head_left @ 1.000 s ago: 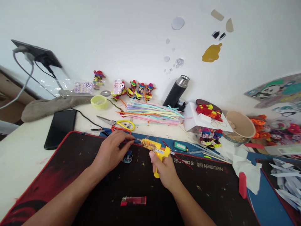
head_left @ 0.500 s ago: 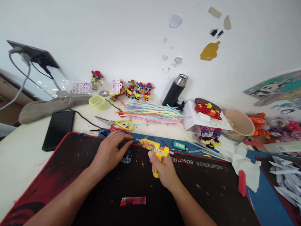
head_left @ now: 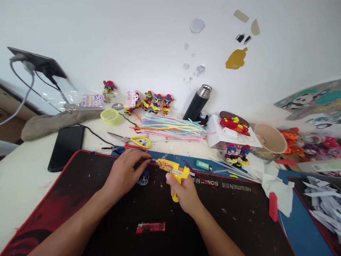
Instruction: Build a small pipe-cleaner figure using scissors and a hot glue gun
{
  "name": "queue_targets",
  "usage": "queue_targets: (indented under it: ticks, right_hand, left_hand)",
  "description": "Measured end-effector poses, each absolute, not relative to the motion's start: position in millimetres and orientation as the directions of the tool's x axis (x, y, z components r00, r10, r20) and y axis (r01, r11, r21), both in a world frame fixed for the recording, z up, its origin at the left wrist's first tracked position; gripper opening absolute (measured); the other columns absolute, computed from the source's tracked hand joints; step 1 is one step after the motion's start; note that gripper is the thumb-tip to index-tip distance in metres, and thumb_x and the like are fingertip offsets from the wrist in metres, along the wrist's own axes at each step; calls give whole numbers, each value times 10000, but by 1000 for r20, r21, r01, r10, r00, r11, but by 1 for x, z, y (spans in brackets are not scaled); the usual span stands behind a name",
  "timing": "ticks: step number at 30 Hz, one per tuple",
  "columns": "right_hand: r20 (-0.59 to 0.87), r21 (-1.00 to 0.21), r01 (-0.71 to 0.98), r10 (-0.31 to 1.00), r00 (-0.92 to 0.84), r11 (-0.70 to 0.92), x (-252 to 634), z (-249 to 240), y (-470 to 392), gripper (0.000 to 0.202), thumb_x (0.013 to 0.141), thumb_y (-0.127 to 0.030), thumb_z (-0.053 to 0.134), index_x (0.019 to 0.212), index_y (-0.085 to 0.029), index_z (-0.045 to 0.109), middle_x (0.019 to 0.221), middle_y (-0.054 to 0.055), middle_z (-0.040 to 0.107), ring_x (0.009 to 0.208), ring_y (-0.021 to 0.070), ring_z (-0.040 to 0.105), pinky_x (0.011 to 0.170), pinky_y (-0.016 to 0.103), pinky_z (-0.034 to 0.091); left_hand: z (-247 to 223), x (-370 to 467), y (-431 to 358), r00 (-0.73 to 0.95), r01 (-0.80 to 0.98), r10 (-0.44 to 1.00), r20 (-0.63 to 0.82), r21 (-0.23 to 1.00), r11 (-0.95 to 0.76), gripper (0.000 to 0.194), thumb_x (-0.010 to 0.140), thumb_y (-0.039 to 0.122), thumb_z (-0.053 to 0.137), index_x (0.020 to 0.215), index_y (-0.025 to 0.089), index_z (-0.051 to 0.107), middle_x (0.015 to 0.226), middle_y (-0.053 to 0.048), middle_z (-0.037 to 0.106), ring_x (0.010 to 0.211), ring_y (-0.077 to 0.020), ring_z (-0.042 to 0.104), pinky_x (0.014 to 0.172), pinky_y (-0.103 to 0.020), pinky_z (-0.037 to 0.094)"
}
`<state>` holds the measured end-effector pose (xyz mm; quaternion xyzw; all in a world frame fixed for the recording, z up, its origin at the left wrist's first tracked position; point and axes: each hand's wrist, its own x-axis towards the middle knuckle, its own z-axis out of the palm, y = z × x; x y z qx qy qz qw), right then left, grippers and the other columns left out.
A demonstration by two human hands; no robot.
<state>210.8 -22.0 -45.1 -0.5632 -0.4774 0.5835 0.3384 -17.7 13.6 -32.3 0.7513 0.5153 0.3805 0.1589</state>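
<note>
A yellow hot glue gun, its front crusted with brownish glue, is gripped by my right hand. Its nozzle points left and meets the fingertips of my left hand. Those fingers are pinched together around something dark and tiny that I cannot make out. Just below them a small blue figure lies on the black desk mat, partly covered by the left hand. A pink lighter rests on the mat nearer to me.
Behind the hands lie scissors and a bundle of pastel pipe cleaners. A black thermos leans by the wall. Left is a black phone; right are a white box, a beige bowl and paper strips.
The glue gun and my right hand have shifted very slightly left. My left hand holds nearly the same place, and the view has turned a touch.
</note>
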Motion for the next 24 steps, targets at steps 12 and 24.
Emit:
queue_targets:
  ticks: [12, 24]
  right_hand:
    - [-66, -886, 463, 993, -101, -12, 222, -45, -27, 309, 954, -507, 666, 871, -219, 744, 711, 36, 736, 618, 199, 650, 593, 283, 494]
    - [-48, -296, 926, 965, -260, 235, 229, -32, -5, 304, 1025, -473, 642, 1078, -184, 718, 905, 120, 795, 826, 297, 747, 686, 334, 447]
  left_hand:
    - [-33, -23, 14, 149, 636, 883, 445, 641, -431, 172, 1025, 366, 623, 1008, 243, 741, 968, -50, 787, 944, -264, 730, 875, -401, 573]
    - [-37, -24, 14, 11, 471, 971, 239, 855, -216, 342, 932, 576, 686, 974, 250, 780, 972, -58, 806, 881, -253, 736, 793, -351, 581]
